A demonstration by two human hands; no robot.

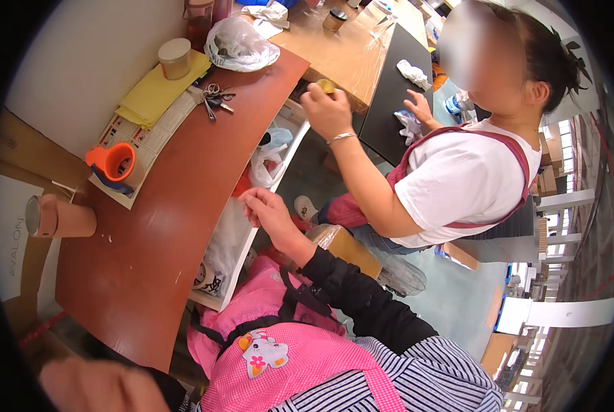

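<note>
My right hand (269, 214) hangs over the open white drawer (239, 272), its thumb and fingers drawn together; whether anything thin is between them I cannot make out. Below it, crumpled clear plastic bags (226, 237) lie inside the drawer. Farther along are a whitish plastic bag (268, 162) and something red (242, 184). At the lower left, my left hand (101, 386) is smeared by motion near the desk's near corner, so its fingers are unclear.
On the brown desk (183, 185) are a tumbler (63, 217), an orange cup-like holder (118, 161), keys (217, 99), yellow papers (149, 93), a lidded tub (175, 58) and a plastic bag (240, 44). A co-worker (458, 185) stands close at right, holding something gold-coloured.
</note>
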